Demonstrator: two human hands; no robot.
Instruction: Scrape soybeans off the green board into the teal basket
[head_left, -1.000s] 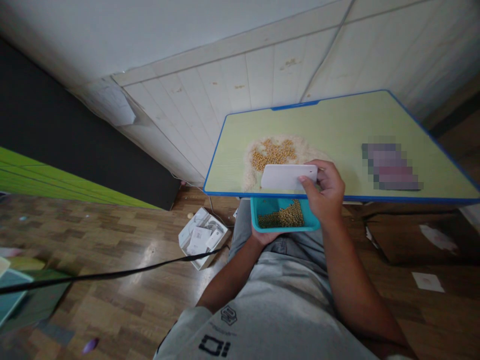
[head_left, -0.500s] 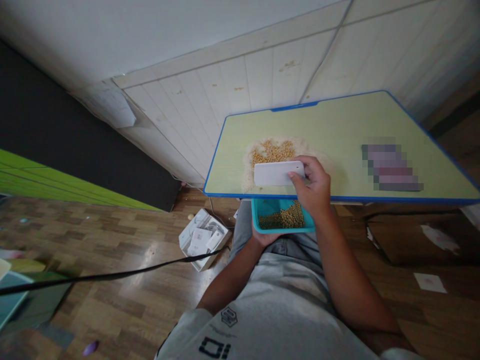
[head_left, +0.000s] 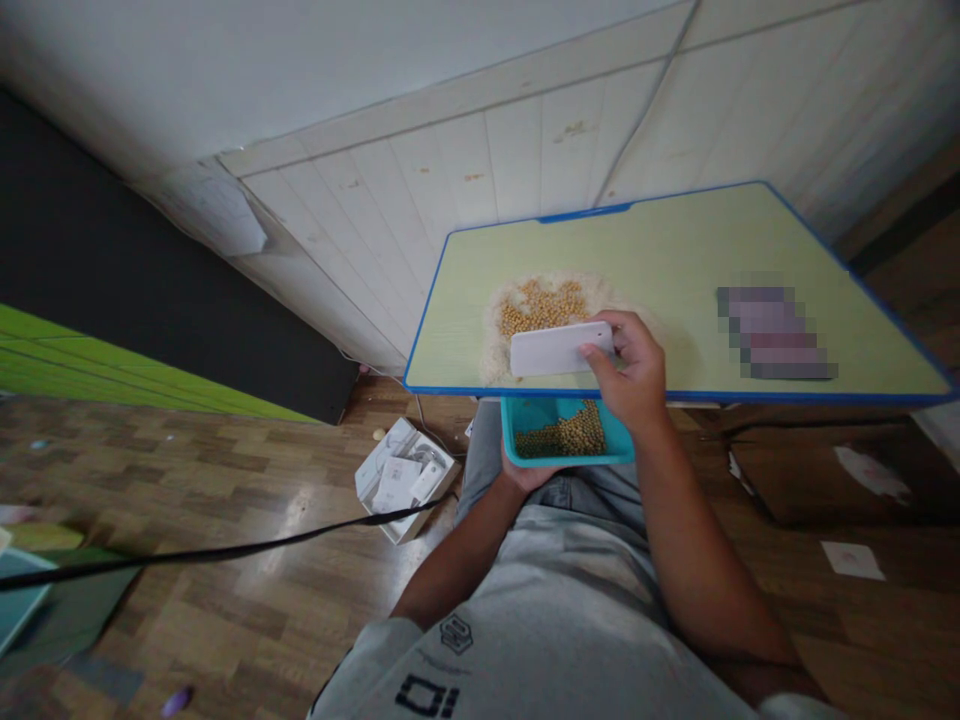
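My right hand (head_left: 634,370) grips a flat white plastic scraper-like piece (head_left: 551,350) with rounded corners, thumb on its near face. It is over the near side of a spread of yellow soybeans (head_left: 541,305) ringed by pale grain or flour (head_left: 491,350) on the table (head_left: 690,240). Below the table edge, my left hand (head_left: 529,474) supports a turquoise plastic tub (head_left: 626,450) from beneath; its fingers are mostly hidden under the tub. Inside the tub lie beans (head_left: 577,430), paler on the right and greenish on the left.
A blurred-out flat object (head_left: 776,330) lies on the table's right side. An open white box (head_left: 397,485) with papers and small items stands on the floor at left, a black strap (head_left: 262,550) crossing by it. A brown carton (head_left: 817,475) is under the table at right.
The white piece has moved slightly right and tilted, its right end a little higher. The left hand still holds the tub in about the same place. The camera view has shifted a little.
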